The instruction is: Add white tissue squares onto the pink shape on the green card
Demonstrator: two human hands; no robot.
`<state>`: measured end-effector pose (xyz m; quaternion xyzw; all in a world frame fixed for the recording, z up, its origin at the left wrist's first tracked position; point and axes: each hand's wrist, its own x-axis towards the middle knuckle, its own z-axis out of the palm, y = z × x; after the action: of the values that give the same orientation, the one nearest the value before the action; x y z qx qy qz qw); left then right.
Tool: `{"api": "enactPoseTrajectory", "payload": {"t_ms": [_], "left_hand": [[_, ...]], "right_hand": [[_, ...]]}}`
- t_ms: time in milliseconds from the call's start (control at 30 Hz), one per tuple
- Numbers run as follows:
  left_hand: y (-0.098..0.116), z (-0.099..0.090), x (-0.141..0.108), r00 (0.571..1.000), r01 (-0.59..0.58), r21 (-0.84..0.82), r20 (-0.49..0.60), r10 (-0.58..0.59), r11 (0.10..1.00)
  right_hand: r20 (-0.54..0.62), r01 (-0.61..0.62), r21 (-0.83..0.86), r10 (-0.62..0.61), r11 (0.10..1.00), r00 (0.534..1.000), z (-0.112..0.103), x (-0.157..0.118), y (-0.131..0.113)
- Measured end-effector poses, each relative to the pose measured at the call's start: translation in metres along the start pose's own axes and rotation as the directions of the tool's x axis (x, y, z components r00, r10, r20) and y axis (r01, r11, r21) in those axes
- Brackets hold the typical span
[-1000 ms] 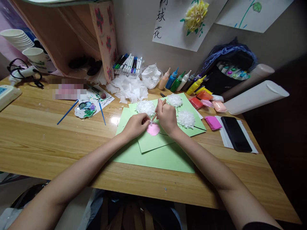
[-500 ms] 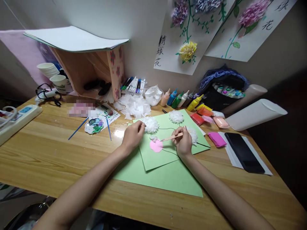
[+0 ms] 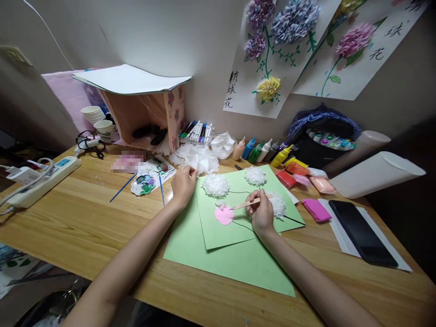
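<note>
In the head view, the right hand [image 3: 261, 217] pinches a wooden stick [image 3: 242, 205], its tip at the pink disc [image 3: 224, 216] on the green sheet [image 3: 211, 236]; working at the disc's edge seems the step in hand. Moving the stick calls for a light touch, clear of the white ruffled flower [image 3: 279, 206] close by. The left hand [image 3: 183, 185], fingers drawn together, is beside the tissue scraps [image 3: 200, 159]; whether it grips one, I cannot tell. Wood shows left of the sheet; the bench [image 3: 102, 218] ends under both forearms.
</note>
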<state>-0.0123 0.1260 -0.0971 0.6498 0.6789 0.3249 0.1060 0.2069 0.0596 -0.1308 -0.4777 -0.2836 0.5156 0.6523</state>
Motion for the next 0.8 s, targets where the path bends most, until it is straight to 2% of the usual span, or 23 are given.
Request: {"api": "enactPoseTrajectory", "payload": {"t_ms": [67,133,167,233,300,367,433,467,533,633,700,800], "left_hand": [[0.006,-0.012,-0.001,0.997,-0.070,-0.094,-0.041,0.066,0.993],[0.013,-0.025,-0.003,0.990,-0.141,-0.233,-0.034,0.137,0.962],[0.018,-0.031,-0.004,0.988,-0.147,-0.323,0.004,0.157,0.935],[0.026,-0.040,-0.009,0.967,-0.086,-0.504,0.164,0.193,0.860],[0.032,-0.043,-0.015,0.894,0.029,-0.619,0.367,0.256,0.785],[0.033,-0.042,-0.023,0.776,0.113,-0.633,0.538,0.330,0.766],[0.031,-0.037,-0.031,0.679,0.092,-0.563,0.639,0.362,0.822],[0.030,-0.034,-0.035,0.653,0.041,-0.504,0.667,0.359,0.863],[0.027,-0.028,-0.043,0.643,-0.110,-0.362,0.684,0.344,0.926],[0.026,-0.023,-0.052,0.648,-0.302,-0.200,0.674,0.354,0.932],[0.027,-0.022,-0.056,0.667,-0.365,-0.151,0.646,0.371,0.919],[0.029,-0.020,-0.059,0.715,-0.389,-0.108,0.590,0.374,0.915]], "right_hand": [[-0.022,-0.025,0.022,0.026,0.999,0.999,0.004,-0.003,0.001],[-0.029,-0.068,0.053,0.070,0.996,0.997,0.010,-0.007,0.002],[-0.023,-0.092,0.071,0.093,0.993,0.995,0.012,-0.010,0.002],[0.005,-0.123,0.099,0.123,0.987,0.992,0.015,-0.015,0.003],[0.034,-0.092,0.090,0.089,0.992,0.995,0.016,-0.020,0.003],[0.047,0.039,0.033,-0.040,0.999,0.998,0.015,-0.025,0.002],[0.017,0.239,-0.044,-0.238,0.970,0.971,0.014,-0.029,0.000],[-0.001,0.334,-0.078,-0.335,0.939,0.942,0.013,-0.031,-0.001],[-0.014,0.488,-0.128,-0.494,0.863,0.869,0.011,-0.033,-0.003],[0.080,0.638,-0.191,-0.636,0.746,0.768,0.009,-0.037,-0.002],[0.169,0.694,-0.229,-0.674,0.683,0.719,0.007,-0.039,0.000],[0.275,0.737,-0.260,-0.684,0.623,0.676,0.003,-0.041,0.002]]}}
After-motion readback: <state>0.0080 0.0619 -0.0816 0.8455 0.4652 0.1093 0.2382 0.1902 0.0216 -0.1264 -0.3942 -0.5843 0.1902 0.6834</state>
